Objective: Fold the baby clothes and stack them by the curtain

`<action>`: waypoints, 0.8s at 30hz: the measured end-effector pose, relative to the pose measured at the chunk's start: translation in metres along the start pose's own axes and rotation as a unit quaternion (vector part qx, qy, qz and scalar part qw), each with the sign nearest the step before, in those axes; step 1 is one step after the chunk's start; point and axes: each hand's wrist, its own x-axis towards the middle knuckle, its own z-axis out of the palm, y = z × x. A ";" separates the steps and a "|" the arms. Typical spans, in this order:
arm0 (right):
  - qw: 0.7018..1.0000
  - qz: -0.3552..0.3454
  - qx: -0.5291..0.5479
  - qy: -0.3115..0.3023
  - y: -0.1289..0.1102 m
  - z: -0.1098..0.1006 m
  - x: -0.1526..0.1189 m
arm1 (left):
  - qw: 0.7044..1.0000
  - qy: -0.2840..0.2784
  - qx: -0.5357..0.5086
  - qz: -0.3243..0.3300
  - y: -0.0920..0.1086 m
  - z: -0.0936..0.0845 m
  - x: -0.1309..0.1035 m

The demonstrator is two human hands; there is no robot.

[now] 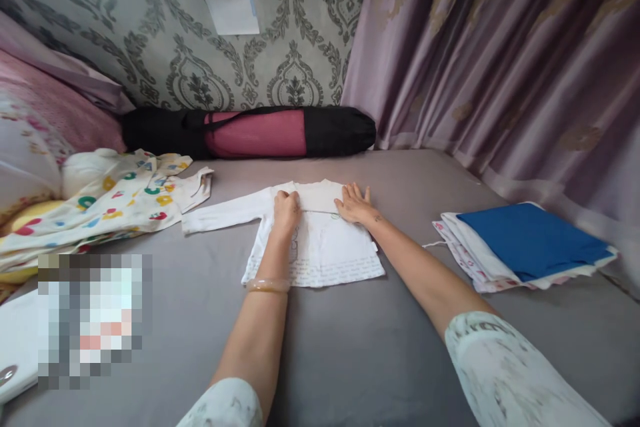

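Note:
A small white shirt (345,247) lies flat on the grey sheet, with lines of print along its hem. Its left sleeve is stretched out to the left, while the right sleeve is folded across the chest. My left hand (287,208) is closed, its fingers curled on the shirt's upper part at the end of the folded sleeve. My right hand (355,203) lies with fingers spread on the shirt's right shoulder edge.
Folded clothes with a blue piece (535,240) on top lie at the right. Patterned clothing (120,203) is heaped at the left, above a white object (23,340) beside a pixelated patch. A black and pink long bag (255,133) rests against the wall; curtains hang right.

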 end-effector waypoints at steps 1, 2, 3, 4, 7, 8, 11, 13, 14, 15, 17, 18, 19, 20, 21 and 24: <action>1.000 -0.010 -0.007 0.017 -0.002 -0.001 0.000 | 1.000 0.004 0.009 -0.008 0.002 -0.004 -0.002; 0.999 -0.021 -0.009 0.038 -0.004 -0.002 -0.001 | 1.000 0.009 0.016 -0.014 0.003 -0.009 -0.003; 0.998 -0.031 -0.008 0.056 -0.006 -0.001 -0.001 | 0.999 0.013 0.022 -0.020 0.004 -0.015 -0.003; 0.997 -0.035 -0.003 0.066 -0.007 0.000 -0.001 | 0.999 0.017 0.024 -0.023 0.005 -0.020 -0.004; 0.999 -0.014 0.016 0.050 -0.011 0.008 0.000 | 0.999 0.023 0.021 -0.029 0.003 -0.034 -0.002; 0.999 -0.005 0.021 0.041 -0.011 0.011 0.000 | 0.999 0.021 0.019 -0.032 0.000 -0.038 -0.001; 0.999 0.004 0.031 0.034 -0.011 0.013 0.001 | 0.999 0.006 0.004 -0.042 -0.009 -0.049 0.001; 0.999 0.006 0.037 0.022 -0.010 0.010 0.001 | 0.999 -0.007 -0.015 -0.039 -0.015 -0.052 0.003; 0.999 0.006 0.042 0.012 -0.009 0.008 0.001 | 0.999 -0.015 -0.026 -0.026 -0.015 -0.052 0.003; 0.999 0.007 0.047 0.005 -0.009 0.005 0.001 | 0.999 -0.022 -0.035 -0.006 -0.014 -0.051 0.004; 0.999 0.002 0.052 0.015 -0.012 -0.001 0.000 | 0.997 -0.035 -0.046 0.049 -0.007 -0.044 0.004; 0.998 -0.009 0.052 0.030 -0.015 -0.003 0.000 | 0.995 -0.042 -0.045 0.078 -0.001 -0.038 0.003; 0.997 -0.025 0.051 0.044 -0.019 -0.004 -0.001 | 0.993 -0.047 -0.038 0.102 0.005 -0.032 0.002; 0.996 -0.046 0.049 0.053 -0.024 -0.004 -0.002 | 0.991 -0.052 -0.028 0.121 0.012 -0.025 0.001; 0.995 -0.070 0.048 0.054 -0.030 -0.004 -0.003 | 0.990 -0.057 -0.013 0.130 0.018 -0.019 -0.001; 0.990 -0.124 0.047 0.036 -0.046 0.001 -0.005 | 0.991 -0.082 0.028 0.101 0.030 -0.006 -0.007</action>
